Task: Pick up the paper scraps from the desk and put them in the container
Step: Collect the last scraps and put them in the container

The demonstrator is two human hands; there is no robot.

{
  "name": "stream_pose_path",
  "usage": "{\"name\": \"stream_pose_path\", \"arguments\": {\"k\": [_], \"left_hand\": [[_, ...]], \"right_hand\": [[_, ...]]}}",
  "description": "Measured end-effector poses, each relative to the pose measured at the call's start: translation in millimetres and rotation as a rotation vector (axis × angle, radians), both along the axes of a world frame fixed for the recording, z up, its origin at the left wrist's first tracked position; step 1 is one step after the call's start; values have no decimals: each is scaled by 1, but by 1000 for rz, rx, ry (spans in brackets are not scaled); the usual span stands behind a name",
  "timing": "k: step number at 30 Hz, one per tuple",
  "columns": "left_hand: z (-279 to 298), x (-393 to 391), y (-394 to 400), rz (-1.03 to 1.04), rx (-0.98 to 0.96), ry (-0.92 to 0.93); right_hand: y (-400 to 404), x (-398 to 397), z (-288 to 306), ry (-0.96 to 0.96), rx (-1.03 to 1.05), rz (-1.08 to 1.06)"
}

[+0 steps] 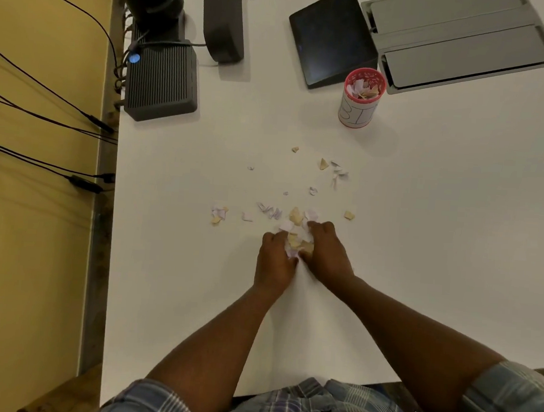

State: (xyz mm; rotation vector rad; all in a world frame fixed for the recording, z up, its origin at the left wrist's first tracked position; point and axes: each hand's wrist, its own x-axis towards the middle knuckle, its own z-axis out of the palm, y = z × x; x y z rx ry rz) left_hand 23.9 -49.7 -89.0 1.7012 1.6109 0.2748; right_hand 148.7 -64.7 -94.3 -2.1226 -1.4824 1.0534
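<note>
- The left hand (273,260) and right hand (323,253), fingers curled, cup a heap of paper scraps (297,236) between them.
- The container (362,98) stands well beyond that heap, rightward, on the desk (424,216); right hand nearer.
- Loose scraps lie between heap and container.

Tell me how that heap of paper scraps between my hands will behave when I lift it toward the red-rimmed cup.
The heap of paper scraps looks loose, small torn bits, so pieces would likely slip out between the left hand and right hand. They seem very light and could flutter. The red-rimmed cup already holds scraps, is narrow and might tip if bumped.
</note>
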Motion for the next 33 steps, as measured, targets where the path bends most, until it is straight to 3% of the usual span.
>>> {"name": "stream_pose_path", "arguments": {"k": [5, 8, 11, 15, 21, 26, 30, 33], "left_hand": [[9, -18, 36, 86, 72, -71], [10, -53, 51, 202, 158, -19], [6, -93, 65, 332, 178, 154], [1, -116, 85, 436, 43, 248], [-1, -81, 96, 224, 58, 175], [0, -38, 83, -2, 87, 60], [2, -29, 90, -127, 185, -55], [1, -38, 120, 56, 214, -6]], "right_hand": [[20, 32, 5, -30, 168, -108], [20, 59, 2, -90, 205, -231], [18, 84, -4, -192, 106, -324], [21, 87, -9, -245, -35, -286], [23, 35, -7, -223, -61, 1], [29, 6, -6, -199, 69, 160], [59, 35, -4, -192, 204, -116], [85, 74, -7, -202, 169, -359]]}}
